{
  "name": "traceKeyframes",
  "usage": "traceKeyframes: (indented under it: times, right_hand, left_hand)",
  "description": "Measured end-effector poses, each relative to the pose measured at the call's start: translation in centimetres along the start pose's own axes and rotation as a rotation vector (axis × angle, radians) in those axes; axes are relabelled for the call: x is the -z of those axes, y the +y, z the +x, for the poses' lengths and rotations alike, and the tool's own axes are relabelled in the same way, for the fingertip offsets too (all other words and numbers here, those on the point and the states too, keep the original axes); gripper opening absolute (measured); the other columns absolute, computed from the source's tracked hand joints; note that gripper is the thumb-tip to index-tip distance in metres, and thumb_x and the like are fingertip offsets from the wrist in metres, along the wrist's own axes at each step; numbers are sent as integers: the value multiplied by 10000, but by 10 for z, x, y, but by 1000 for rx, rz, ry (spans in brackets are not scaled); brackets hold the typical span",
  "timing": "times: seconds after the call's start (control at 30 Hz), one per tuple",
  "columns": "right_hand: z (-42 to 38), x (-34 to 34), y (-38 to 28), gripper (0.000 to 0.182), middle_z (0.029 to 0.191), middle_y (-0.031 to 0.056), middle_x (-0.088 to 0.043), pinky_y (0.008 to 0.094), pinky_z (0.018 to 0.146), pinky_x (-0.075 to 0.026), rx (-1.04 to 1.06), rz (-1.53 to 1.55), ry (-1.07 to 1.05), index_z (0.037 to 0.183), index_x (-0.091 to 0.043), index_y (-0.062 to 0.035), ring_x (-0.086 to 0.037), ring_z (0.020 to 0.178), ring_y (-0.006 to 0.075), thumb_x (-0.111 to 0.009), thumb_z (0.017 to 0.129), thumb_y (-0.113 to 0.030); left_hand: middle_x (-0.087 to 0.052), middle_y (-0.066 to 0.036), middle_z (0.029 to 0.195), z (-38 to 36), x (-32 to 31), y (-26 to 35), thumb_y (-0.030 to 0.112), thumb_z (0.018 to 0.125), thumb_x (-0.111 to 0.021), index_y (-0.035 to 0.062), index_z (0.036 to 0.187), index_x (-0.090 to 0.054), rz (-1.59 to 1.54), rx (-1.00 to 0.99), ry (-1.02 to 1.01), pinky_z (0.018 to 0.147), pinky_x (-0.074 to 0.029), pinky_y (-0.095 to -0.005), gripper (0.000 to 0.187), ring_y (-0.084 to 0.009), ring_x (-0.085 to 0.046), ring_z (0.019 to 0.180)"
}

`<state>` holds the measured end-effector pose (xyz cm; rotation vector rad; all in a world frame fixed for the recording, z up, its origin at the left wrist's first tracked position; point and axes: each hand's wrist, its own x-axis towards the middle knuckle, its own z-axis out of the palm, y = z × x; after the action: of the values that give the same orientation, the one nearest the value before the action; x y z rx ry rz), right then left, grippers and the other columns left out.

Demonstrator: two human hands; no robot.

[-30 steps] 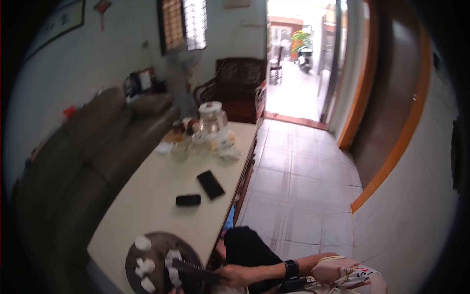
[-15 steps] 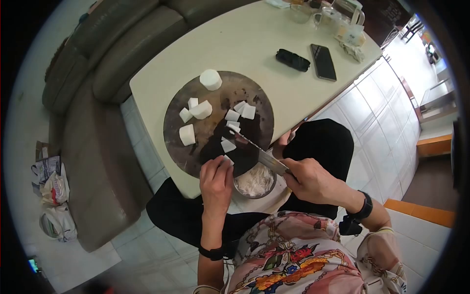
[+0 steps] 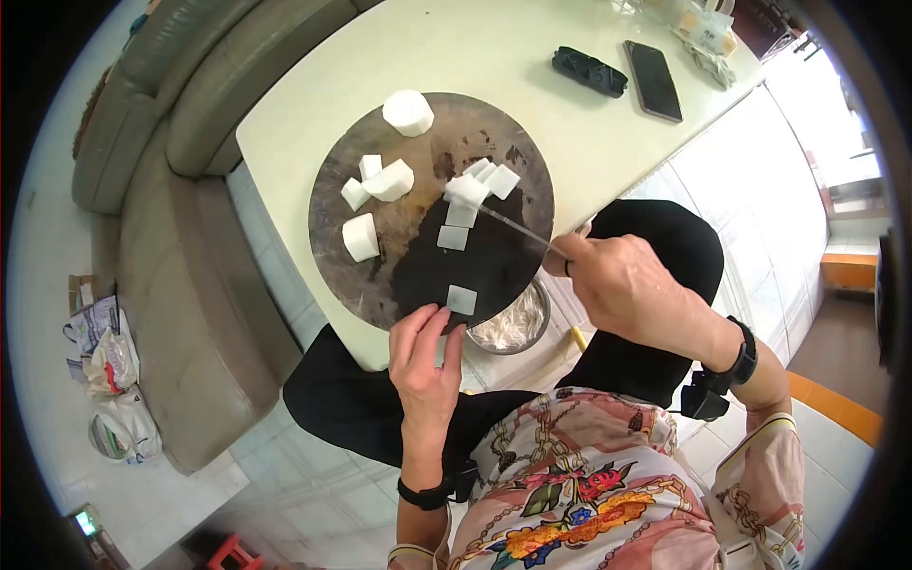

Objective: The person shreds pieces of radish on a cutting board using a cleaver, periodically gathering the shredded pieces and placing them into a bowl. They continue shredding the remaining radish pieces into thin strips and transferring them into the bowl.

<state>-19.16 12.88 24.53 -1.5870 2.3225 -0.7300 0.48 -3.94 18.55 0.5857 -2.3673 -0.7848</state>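
On the round dark cutting board [image 3: 332, 261] lie white radish pieces: a thick round chunk [image 3: 408, 113] at the back, blocks at the left and thin slices [image 3: 452, 237] to the right. My right hand [image 3: 627, 285] is closed round the handle of a kitchen knife [image 3: 518, 226]. Its blade is seen nearly edge-on, with the tip at a radish slice [image 3: 465, 190] among the far slices. At the near rim, my left hand [image 3: 425, 366] has bent fingers and thumb around a pale piece, mostly hidden. Its fingertips meet the corner of a square radish slice [image 3: 462, 300].
Below the board's right edge, a metal bowl [image 3: 546, 328] holds white shreds. A phone [image 3: 654, 81], a black case [image 3: 589, 71] and a tissue pack [image 3: 708, 33] lie on the pale table [image 3: 380, 57]. A sofa [image 3: 190, 332] lines the left.
The knife has swung up and away, its blade now at the far slices. Slices have shifted farther from me, and a square slice now lies by my left fingertips.
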Motion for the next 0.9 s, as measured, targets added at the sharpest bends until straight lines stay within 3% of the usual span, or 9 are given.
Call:
traceKeyframes:
  times: [0.13, 0.27, 0.43, 0.67, 0.77, 0.9]
  right_hand:
    - [-5, 16, -10, 249, 572, 171, -534, 437, 501, -452, -43, 141, -25, 994, -532, 58, -588, 548, 362, -564, 748, 43]
    - [-21, 20, -32, 358, 673, 153, -568, 395, 453, -466, 72, 80, -158, 1036, -519, 87, -605, 544, 332, -589, 690, 31]
    - [-23, 10, -43, 393, 693, 134, -558, 342, 431, -462, 140, -7, -287, 1021, -498, 140, -618, 535, 261, -628, 691, -28]
    - [-21, 3, -40, 467, 678, 135, -540, 328, 426, -456, 129, -72, -352, 1009, -487, 148, -604, 516, 251, -678, 641, -66]
    - [-20, 7, -40, 475, 678, 128, -539, 332, 425, -457, 127, -32, -353, 1005, -484, 148, -599, 509, 242, -679, 629, -68]
    - [-18, 6, -42, 473, 673, 132, -543, 331, 426, -462, 136, -14, -342, 990, -494, 151, -603, 510, 239, -682, 613, -66]
  left_hand:
    - [-653, -130, 1052, 7, 1, 2, -73, 684, -770, -13, 1001, -694, 82, -152, -82, 788, -524, -383, 332, -311, -632, 919]
    - [-662, -144, 1011, 13, -9, -2, -104, 673, -737, -47, 952, -699, 106, -317, -112, 785, -516, -406, 288, -340, -630, 915]
    - [-664, -165, 978, 10, -8, -4, -138, 657, -675, -70, 895, -697, 141, -322, -175, 773, -513, -427, 249, -373, -623, 903]
    - [-663, -190, 966, 2, -10, -8, -143, 600, -659, -68, 829, -686, 127, -245, -187, 757, -516, -426, 242, -391, -626, 892]
    - [-656, -192, 954, 3, -12, -6, -121, 665, -659, -87, 879, -686, 129, -282, -147, 807, -509, -467, 219, -399, -621, 915]
    - [-655, -192, 972, 2, -12, -8, -126, 663, -650, -87, 887, -687, 116, -258, -164, 829, -504, -479, 231, -407, -619, 925]
